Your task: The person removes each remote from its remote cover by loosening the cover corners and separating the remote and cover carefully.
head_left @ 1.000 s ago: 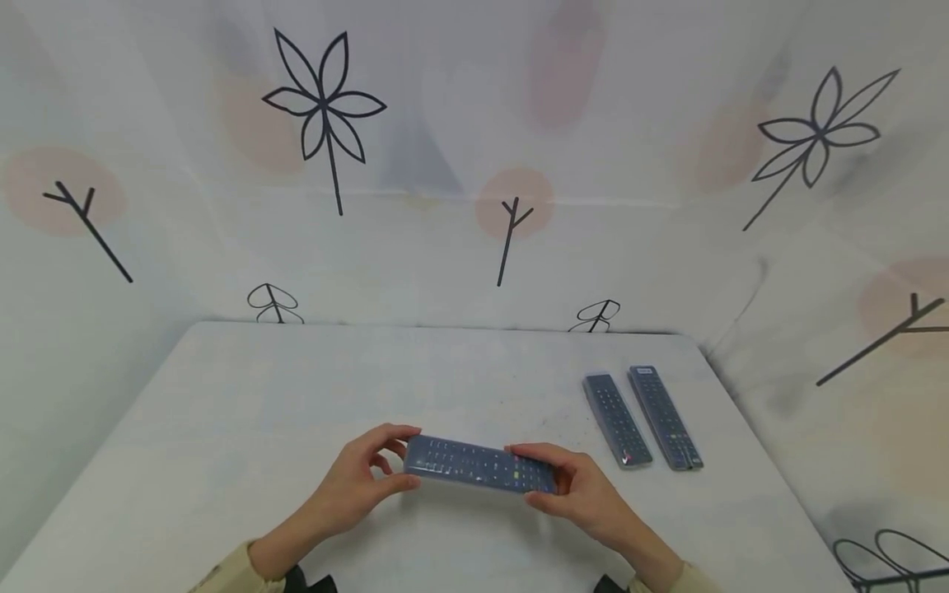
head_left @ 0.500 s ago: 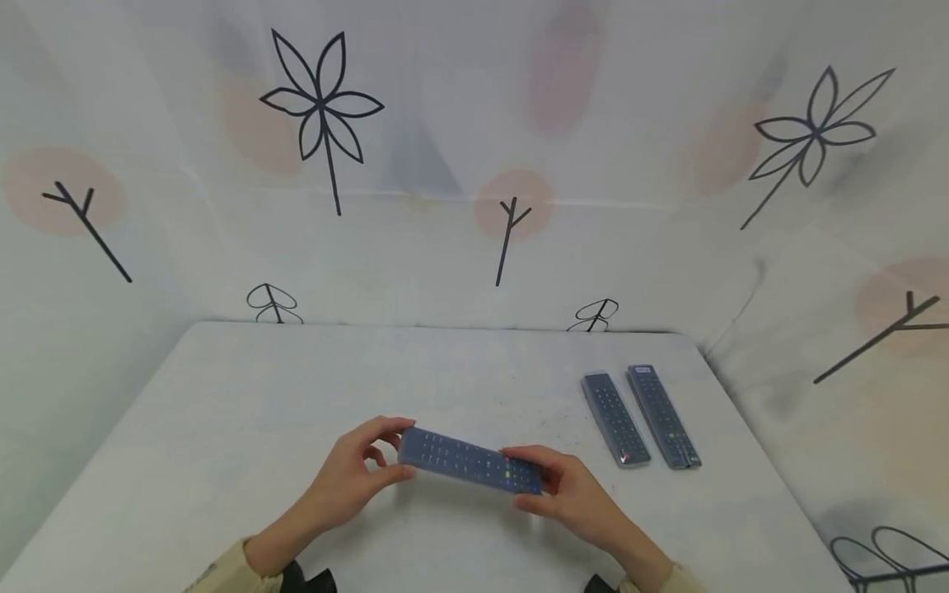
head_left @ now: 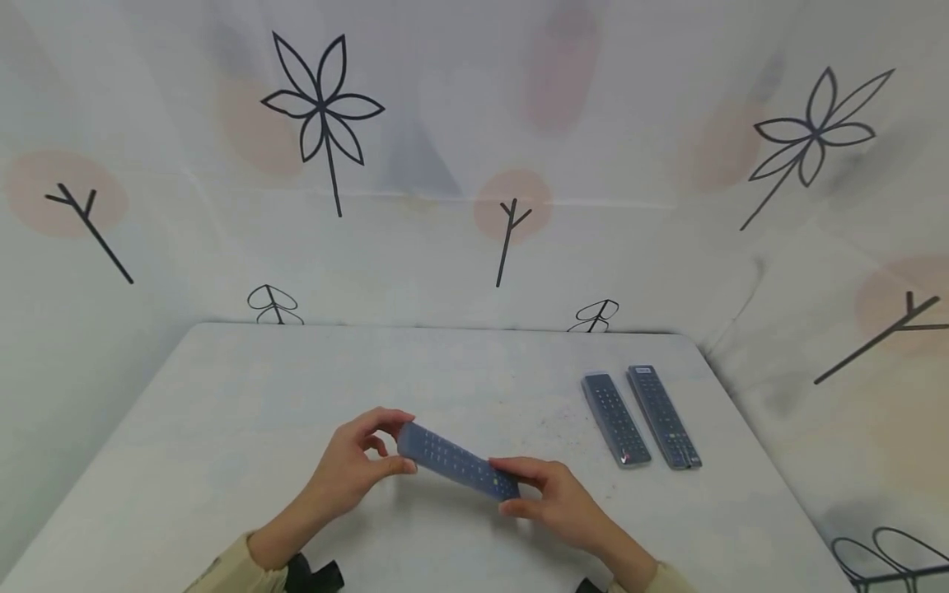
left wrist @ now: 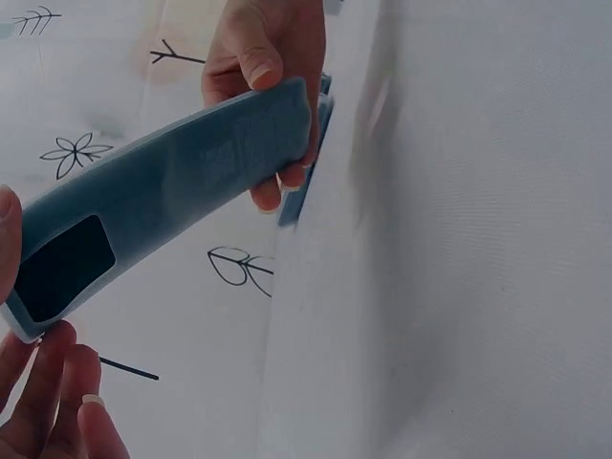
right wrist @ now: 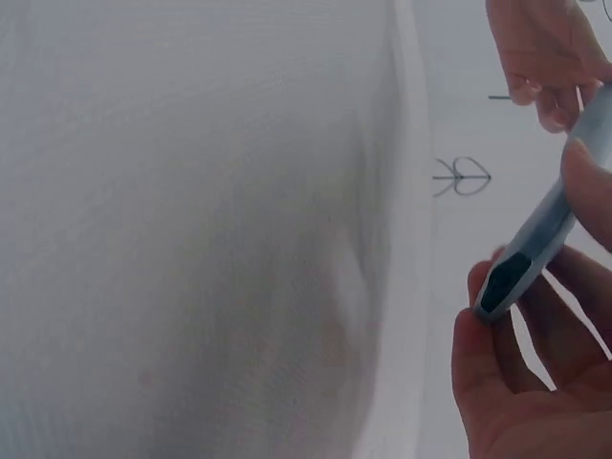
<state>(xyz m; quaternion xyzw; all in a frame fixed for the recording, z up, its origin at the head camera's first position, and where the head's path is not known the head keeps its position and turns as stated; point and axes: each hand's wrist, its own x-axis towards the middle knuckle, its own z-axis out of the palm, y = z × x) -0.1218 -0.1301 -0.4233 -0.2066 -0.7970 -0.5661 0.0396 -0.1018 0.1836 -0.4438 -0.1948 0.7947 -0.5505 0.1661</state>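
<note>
Head: left hand [head_left: 344,469] and right hand [head_left: 559,496] each grip an end of blue remote [head_left: 454,460], above near-middle table [head_left: 296,379]; shorter remote [head_left: 617,422], longer remote [head_left: 663,417] lie right. Left wrist: dark panel [left wrist: 65,270] on underside, left end. Right wrist: right fingertips pinch near end.

Held remote [head_left: 454,461], aslant above white table [head_left: 296,371].
Left hand [head_left: 352,463] pinches its upper-left end, right hand [head_left: 554,498] grips its lower-right end; button face visible. At table right, shorter remote [head_left: 617,422] and longer remote [head_left: 664,418] lie side by side (2 near-parallel bars, slightly apart, buttons up). Patterned backdrop [head_left: 415,263] behind: dark leaf and twig outlines, pale pink patches. Pale yellow sleeves [head_left: 240,568] cover both forearms near the lower edge of view.
</note>
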